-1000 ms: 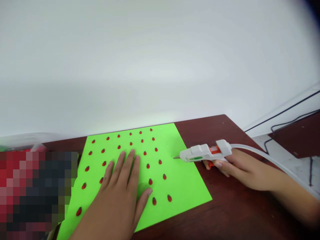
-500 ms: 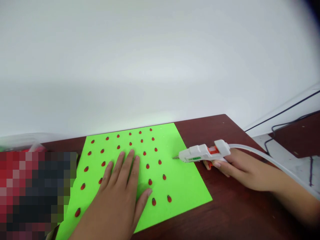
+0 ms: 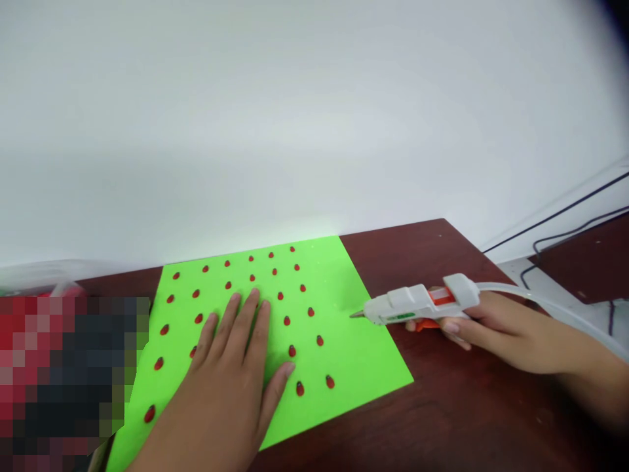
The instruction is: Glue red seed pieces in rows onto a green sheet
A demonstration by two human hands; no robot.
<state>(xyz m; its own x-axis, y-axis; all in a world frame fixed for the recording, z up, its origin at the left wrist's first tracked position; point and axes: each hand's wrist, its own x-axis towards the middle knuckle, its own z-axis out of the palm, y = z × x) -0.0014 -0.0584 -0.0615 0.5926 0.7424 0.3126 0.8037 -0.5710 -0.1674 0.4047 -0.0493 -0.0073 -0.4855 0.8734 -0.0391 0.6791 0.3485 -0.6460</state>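
Observation:
A bright green sheet [image 3: 363, 360] lies on a dark reddish-brown table, dotted with rows of small red ladybug pieces [image 3: 329, 381] with dark heads. My left hand [image 3: 226, 380] rests flat on the sheet, fingers spread, and covers some of the pieces. On the right, my right hand [image 3: 484, 328] is wrapped round a white and orange glue gun [image 3: 417, 305] with a long clear glue stick [image 3: 521, 293] out of its back. Its metal nozzle points left, over the right part of the sheet; whether it touches cannot be made out.
A white wall [image 3: 314, 118] rises behind the table [image 3: 393, 246]. At the left edge is a blurred-out red and dark area [image 3: 63, 373]. Black cables [image 3: 555, 229] run at the far right, beyond the table's edge.
My right hand has moved the glue gun to the right, its nozzle shifting toward the sheet's right edge. My left hand stays flat on the sheet. The view has shifted slightly.

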